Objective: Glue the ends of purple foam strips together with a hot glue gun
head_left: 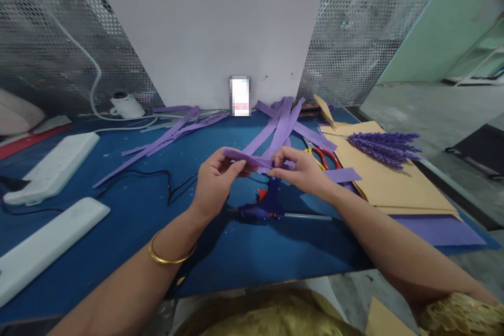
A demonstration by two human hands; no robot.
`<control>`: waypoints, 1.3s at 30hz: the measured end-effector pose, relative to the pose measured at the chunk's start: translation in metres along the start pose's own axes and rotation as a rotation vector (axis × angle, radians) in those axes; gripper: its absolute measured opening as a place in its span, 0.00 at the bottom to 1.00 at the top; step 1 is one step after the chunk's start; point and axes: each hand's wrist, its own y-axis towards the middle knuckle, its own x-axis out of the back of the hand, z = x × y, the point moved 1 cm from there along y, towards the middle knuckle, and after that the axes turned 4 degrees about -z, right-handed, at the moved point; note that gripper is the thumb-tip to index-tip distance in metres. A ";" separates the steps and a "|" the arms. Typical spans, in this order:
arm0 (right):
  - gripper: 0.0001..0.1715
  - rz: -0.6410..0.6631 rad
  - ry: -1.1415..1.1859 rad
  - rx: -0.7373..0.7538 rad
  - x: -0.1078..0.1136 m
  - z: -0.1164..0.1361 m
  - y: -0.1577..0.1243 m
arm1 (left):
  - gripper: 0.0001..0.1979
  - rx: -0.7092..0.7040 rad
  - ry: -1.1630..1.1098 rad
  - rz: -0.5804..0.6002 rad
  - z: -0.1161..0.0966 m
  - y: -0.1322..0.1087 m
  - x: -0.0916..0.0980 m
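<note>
Two hands met on one purple strip [243,156] at the centre of the frame. Its long axis ran left to right, dipping slightly toward the right. Left hand [214,181]: grasping the left part between thumb and curled fingers, near end of the strip showing above the index finger. Right hand [300,172]: pinching the right part with thumb and fingertips. Neither hand was nearer, both being in contact; the strip bridged the gap between them. Whether it was folded or doubled under the right fingers, could not tell.

Glue gun [255,212] lay on the blue table [205,254] just below centre, roughly parallel to the strip, nozzle to the left, nearer the left hand. Its glue stick [309,217] pointed right. More loose strips [282,125] fanned out above the hands, toward upper centre.
</note>
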 end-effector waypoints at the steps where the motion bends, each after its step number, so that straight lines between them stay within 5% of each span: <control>1: 0.13 -0.025 -0.028 0.015 0.002 0.000 0.001 | 0.04 -0.006 0.010 0.002 -0.001 0.000 0.000; 7: 0.07 -0.176 -0.315 0.267 0.010 0.006 0.001 | 0.02 -0.009 0.142 -0.004 -0.004 0.001 0.003; 13: 0.07 -0.070 -0.504 0.481 0.010 0.007 0.000 | 0.06 -0.078 0.412 0.011 -0.002 0.005 0.008; 18: 0.08 -0.058 -0.510 0.505 0.008 0.005 -0.001 | 0.04 -0.154 0.624 0.041 0.005 0.005 0.009; 27: 0.03 -0.130 -0.421 0.376 0.003 0.002 -0.001 | 0.03 -0.199 0.655 0.073 0.005 0.003 0.008; 39: 0.07 -0.116 -0.434 0.470 0.002 0.005 -0.002 | 0.03 -0.455 0.796 0.091 0.005 0.000 0.007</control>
